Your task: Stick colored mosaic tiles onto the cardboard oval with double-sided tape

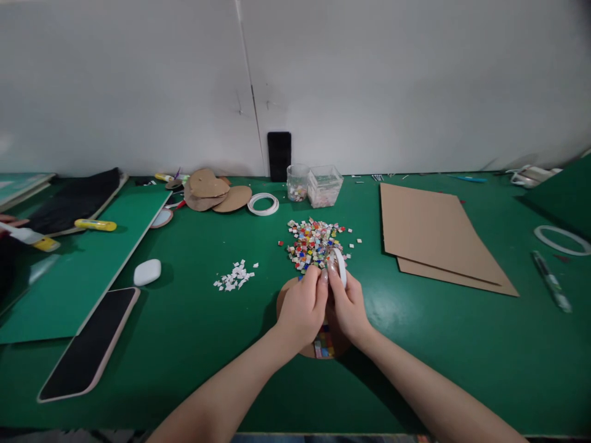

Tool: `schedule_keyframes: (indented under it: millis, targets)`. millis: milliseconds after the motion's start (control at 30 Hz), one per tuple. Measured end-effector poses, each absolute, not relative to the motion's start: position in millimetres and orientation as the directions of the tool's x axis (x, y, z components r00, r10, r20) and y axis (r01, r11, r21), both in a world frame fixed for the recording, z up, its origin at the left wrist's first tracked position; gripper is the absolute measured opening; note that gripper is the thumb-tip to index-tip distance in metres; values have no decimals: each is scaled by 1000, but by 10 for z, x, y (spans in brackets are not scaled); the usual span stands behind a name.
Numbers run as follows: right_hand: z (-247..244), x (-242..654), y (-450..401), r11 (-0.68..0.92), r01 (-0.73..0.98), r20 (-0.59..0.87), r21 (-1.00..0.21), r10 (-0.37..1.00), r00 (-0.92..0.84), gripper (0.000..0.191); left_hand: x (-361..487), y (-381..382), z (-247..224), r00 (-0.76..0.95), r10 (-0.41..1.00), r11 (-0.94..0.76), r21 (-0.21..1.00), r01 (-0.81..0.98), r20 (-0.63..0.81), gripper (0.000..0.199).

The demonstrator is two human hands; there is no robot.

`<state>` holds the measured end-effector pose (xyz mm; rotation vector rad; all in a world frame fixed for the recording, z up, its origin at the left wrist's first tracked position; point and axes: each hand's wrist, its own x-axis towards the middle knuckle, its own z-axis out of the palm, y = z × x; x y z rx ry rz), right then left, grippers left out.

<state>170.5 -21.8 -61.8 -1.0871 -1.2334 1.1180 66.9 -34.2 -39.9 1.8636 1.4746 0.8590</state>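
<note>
Just in front of the heap of small coloured mosaic tiles, both of my hands meet fingertip to fingertip. My right hand is closed on a roll of white tape, which stands on edge between thumb and fingers. My left hand is pinched close against it; what lies between its fingertips is hidden. Below them is a round cardboard disc, partly covered by my hands, with a strip of coloured mosaic tiles on its near part. A small pile of white paper bits lies to the left.
Two clear containers stand behind the tiles. Cardboard sheets and a pen lie right. Leftward are a phone, a white case, cardboard discs and a tape ring. Another person's hand holds a brush at far left.
</note>
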Motion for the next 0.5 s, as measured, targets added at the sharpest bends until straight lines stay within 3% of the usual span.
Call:
schedule_keyframes:
  millis: [500]
  targets:
    - [-709, 1718, -276, 152, 77, 150, -985, 988, -21, 27, 642, -343, -367, 174, 961, -270, 604, 750, 213, 17]
